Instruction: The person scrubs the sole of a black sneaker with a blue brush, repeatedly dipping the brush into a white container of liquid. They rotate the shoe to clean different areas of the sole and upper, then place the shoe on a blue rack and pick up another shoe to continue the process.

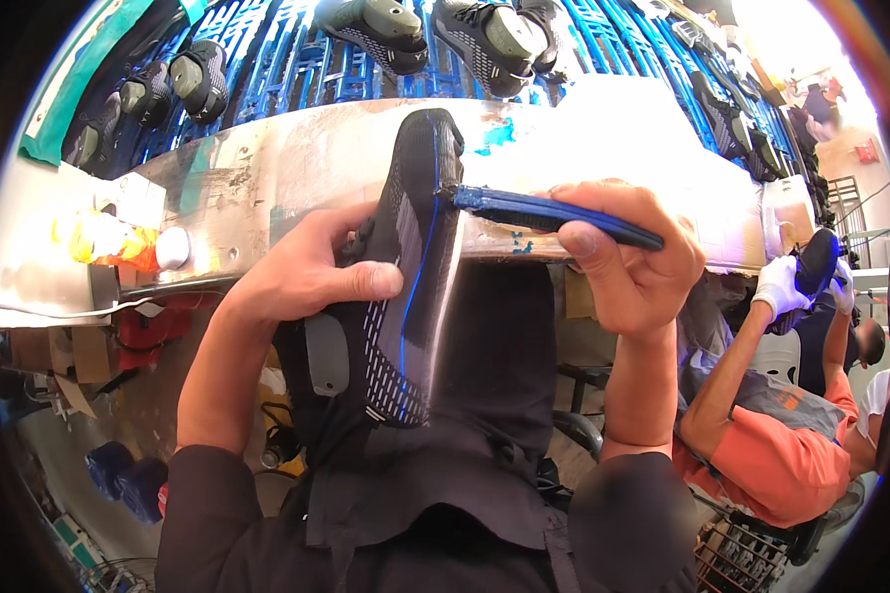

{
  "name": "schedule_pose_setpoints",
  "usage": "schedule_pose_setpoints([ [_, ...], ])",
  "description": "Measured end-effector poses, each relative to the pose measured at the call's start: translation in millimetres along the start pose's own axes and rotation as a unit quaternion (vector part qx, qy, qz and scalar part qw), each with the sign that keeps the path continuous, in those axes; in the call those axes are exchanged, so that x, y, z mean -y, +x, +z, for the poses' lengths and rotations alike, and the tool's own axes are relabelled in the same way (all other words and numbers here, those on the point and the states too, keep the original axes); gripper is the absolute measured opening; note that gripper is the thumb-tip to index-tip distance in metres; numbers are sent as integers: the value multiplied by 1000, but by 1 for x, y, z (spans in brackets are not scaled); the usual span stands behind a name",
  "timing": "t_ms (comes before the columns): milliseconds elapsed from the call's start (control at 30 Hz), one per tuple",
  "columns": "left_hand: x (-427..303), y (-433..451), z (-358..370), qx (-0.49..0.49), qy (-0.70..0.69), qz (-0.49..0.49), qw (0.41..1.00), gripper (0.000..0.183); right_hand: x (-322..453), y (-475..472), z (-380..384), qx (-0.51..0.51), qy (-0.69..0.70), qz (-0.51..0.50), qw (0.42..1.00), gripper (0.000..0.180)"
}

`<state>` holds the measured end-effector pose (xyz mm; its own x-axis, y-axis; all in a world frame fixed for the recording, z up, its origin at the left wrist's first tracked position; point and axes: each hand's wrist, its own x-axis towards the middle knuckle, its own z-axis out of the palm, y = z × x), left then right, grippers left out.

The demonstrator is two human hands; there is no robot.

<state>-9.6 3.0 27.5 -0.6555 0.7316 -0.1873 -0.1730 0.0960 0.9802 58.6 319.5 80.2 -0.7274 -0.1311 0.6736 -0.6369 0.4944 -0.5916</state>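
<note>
A black knit shoe upper (408,244) with white dashes near its lower end and a blue line along its side is held upright in front of me. My left hand (319,259) grips it from the left, thumb across its side. In my right hand (630,252) is a blue-handled brush (556,213), its head seemingly smeared with dried material. The brush's left end touches or nearly touches the shoe's right edge, near the upper part. Whether the bristles make contact there cannot be told.
A worn workbench (230,178) crosses in front. Beyond it, shoes on lasts (482,44) stand on a blue roller conveyor (297,59). An orange-and-white item (119,244) lies at the left. A co-worker in orange (779,459) holds a dark shoe (816,259) at the right.
</note>
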Motion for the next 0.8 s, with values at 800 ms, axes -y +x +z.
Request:
schedule_pose_setpoints([
  [800,11,-3,-4,-115,21,-12,993,66,29,-38,21,85,28,44,995,23],
])
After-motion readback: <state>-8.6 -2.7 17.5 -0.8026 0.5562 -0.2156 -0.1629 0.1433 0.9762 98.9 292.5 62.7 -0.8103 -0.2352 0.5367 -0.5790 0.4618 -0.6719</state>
